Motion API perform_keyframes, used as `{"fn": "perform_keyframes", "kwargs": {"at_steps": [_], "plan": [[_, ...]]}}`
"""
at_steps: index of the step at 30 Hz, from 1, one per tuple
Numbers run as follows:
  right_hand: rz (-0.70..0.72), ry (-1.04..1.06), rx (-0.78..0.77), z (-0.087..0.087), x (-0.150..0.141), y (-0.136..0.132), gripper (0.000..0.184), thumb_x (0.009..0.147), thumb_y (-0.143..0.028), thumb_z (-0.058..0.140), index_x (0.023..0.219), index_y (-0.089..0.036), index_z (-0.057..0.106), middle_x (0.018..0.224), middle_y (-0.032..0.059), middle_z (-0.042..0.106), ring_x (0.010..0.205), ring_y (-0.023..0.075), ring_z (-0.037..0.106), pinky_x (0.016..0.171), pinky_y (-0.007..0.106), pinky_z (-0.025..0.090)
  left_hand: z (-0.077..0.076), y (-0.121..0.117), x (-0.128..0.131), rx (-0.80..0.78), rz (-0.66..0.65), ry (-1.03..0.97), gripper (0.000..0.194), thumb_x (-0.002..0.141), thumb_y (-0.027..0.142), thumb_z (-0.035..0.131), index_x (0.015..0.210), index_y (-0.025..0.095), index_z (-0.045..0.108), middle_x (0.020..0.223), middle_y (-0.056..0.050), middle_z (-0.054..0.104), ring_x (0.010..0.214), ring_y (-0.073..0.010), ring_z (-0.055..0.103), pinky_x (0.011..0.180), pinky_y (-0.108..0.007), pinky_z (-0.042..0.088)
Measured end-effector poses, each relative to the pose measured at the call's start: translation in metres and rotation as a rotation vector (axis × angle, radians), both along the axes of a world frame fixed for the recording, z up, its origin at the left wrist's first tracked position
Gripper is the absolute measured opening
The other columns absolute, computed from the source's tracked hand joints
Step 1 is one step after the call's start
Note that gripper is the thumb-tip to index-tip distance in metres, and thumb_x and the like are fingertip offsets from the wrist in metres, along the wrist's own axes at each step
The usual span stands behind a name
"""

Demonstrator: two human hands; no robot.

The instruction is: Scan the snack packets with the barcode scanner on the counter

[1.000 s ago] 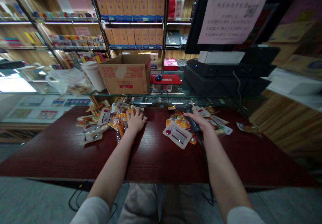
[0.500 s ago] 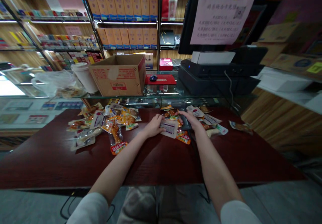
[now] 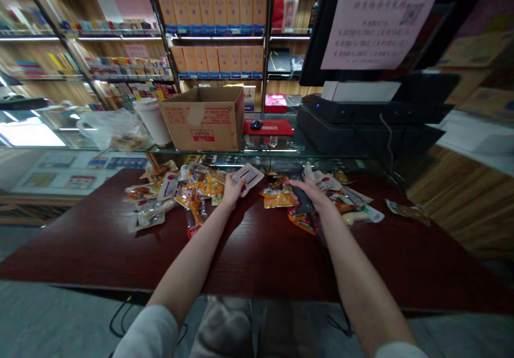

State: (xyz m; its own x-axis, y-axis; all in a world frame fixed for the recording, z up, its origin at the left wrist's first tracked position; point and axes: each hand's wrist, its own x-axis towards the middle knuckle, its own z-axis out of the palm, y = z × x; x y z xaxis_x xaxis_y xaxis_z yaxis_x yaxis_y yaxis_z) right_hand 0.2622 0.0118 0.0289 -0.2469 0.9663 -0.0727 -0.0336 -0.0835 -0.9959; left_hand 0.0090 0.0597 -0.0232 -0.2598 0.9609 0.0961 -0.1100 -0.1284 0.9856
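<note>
My left hand (image 3: 234,189) is closed on the edge of a flat, pale snack packet (image 3: 249,178) with dark print, held up beside the left heap of packets. Wrapped in my right hand (image 3: 311,193) is a black handheld scanner (image 3: 302,199), its cable trailing down over the table's front edge. An orange snack packet (image 3: 278,199) lies just left of the scanner, and a red and orange one (image 3: 302,221) lies partly under it. In the left heap are several vacuum-packed snacks, among them one like a chicken leg (image 3: 195,208). More packets (image 3: 353,197) lie right of my right hand.
Behind the dark red table (image 3: 249,256) runs a glass counter with an open cardboard box (image 3: 203,125), a white cup (image 3: 152,121), a plastic bag (image 3: 108,127) and a mouse (image 3: 256,125). A monitor with a paper sign (image 3: 377,28) stands at right. One packet (image 3: 407,211) lies apart, far right.
My left hand has moved left and up with the pale packet, away from the middle packets. The scanner stays in my right hand. The view has shifted a little to the left.
</note>
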Motion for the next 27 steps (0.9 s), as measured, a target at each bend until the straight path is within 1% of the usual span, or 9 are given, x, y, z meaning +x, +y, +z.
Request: {"fn": "perform_keyframes", "kwargs": {"at_steps": [4, 7, 9, 13, 17, 21, 23, 25, 27], "plan": [[0.075, -0.01, 0.007, 0.002, -0.017, -0.003, 0.037, 0.072, -0.049, 0.072, 0.089, -0.017, 0.062, 0.045, -0.0033, 0.052, 0.04, 0.0109, 0.045, 0.04, 0.023, 0.036, 0.004, 0.0, 0.002, -0.016, -0.066, -0.275, 0.025, 0.072, 0.028, 0.071, 0.088, 0.017, 0.055, 0.082, -0.002, 0.064, 0.078, -0.016, 0.063, 0.079, -0.03, 0.049], [0.109, -0.022, 0.013, 0.002, -0.024, -0.006, 0.038, 0.072, -0.049, 0.071, 0.09, -0.017, 0.06, 0.045, -0.0037, 0.052, 0.039, 0.0112, 0.046, 0.039, 0.023, 0.036, 0.007, 0.0, -0.001, -0.01, -0.08, -0.402, 0.028, 0.069, 0.024, 0.074, 0.087, 0.018, 0.054, 0.08, 0.0, 0.065, 0.074, -0.0138, 0.063, 0.074, -0.029, 0.05], [0.12, -0.023, 0.014, 0.002, -0.028, -0.008, 0.036, 0.073, -0.047, 0.071, 0.091, -0.018, 0.057, 0.046, -0.0046, 0.052, 0.039, 0.0113, 0.046, 0.039, 0.023, 0.037, 0.007, -0.001, -0.005, -0.034, -0.084, -0.469, 0.029, 0.069, 0.022, 0.076, 0.084, 0.019, 0.052, 0.078, 0.002, 0.064, 0.071, -0.0129, 0.063, 0.07, -0.028, 0.051], [0.123, -0.011, 0.011, -0.002, -0.036, -0.009, 0.037, 0.073, -0.044, 0.073, 0.092, -0.02, 0.052, 0.049, -0.0067, 0.053, 0.039, 0.0107, 0.047, 0.039, 0.023, 0.038, 0.006, 0.001, -0.009, -0.097, -0.07, -0.534, 0.029, 0.072, 0.021, 0.076, 0.08, 0.02, 0.048, 0.072, 0.004, 0.063, 0.067, -0.0121, 0.063, 0.065, -0.027, 0.052], [0.15, -0.004, 0.01, -0.013, -0.042, -0.004, 0.04, 0.072, -0.045, 0.074, 0.093, -0.02, 0.051, 0.055, -0.0064, 0.056, 0.04, 0.0097, 0.048, 0.038, 0.023, 0.038, 0.003, 0.004, -0.005, -0.074, -0.04, -0.518, 0.027, 0.072, 0.02, 0.074, 0.08, 0.019, 0.048, 0.07, 0.003, 0.062, 0.065, -0.0123, 0.063, 0.065, -0.026, 0.052], [0.168, -0.017, 0.003, -0.024, -0.046, 0.002, 0.039, 0.072, -0.048, 0.074, 0.087, -0.021, 0.051, 0.05, -0.0073, 0.052, 0.037, 0.0086, 0.044, 0.037, 0.022, 0.039, 0.003, 0.006, 0.001, -0.06, -0.005, -0.406, 0.016, 0.076, 0.019, 0.065, 0.082, 0.018, 0.05, 0.07, 0.0, 0.061, 0.066, -0.0148, 0.064, 0.068, -0.031, 0.053], [0.154, -0.006, 0.001, -0.024, -0.047, 0.002, 0.04, 0.071, -0.048, 0.074, 0.087, -0.021, 0.05, 0.051, -0.0073, 0.053, 0.037, 0.008, 0.043, 0.036, 0.022, 0.039, 0.005, 0.004, 0.001, -0.044, 0.039, -0.265, 0.012, 0.078, 0.018, 0.06, 0.086, 0.018, 0.051, 0.076, -0.001, 0.062, 0.072, -0.0163, 0.065, 0.073, -0.033, 0.054], [0.141, 0.011, 0.007, -0.02, -0.047, 0.0, 0.042, 0.069, -0.047, 0.076, 0.089, -0.021, 0.05, 0.055, -0.0068, 0.055, 0.037, 0.0077, 0.043, 0.036, 0.022, 0.038, 0.01, -0.001, -0.003, 0.013, 0.116, 0.021, 0.013, 0.079, 0.016, 0.056, 0.092, 0.017, 0.055, 0.085, -0.004, 0.064, 0.083, -0.0186, 0.066, 0.081, -0.036, 0.054], [0.126, 0.011, 0.015, -0.014, -0.043, -0.003, 0.043, 0.068, -0.046, 0.076, 0.091, -0.021, 0.051, 0.059, -0.0057, 0.058, 0.038, 0.008, 0.045, 0.036, 0.023, 0.038, 0.017, -0.008, -0.011, 0.085, 0.183, 0.414, 0.026, 0.081, 0.013, 0.053, 0.106, 0.017, 0.059, 0.101, -0.009, 0.065, 0.097, -0.0222, 0.065, 0.09, -0.039, 0.052]]}}
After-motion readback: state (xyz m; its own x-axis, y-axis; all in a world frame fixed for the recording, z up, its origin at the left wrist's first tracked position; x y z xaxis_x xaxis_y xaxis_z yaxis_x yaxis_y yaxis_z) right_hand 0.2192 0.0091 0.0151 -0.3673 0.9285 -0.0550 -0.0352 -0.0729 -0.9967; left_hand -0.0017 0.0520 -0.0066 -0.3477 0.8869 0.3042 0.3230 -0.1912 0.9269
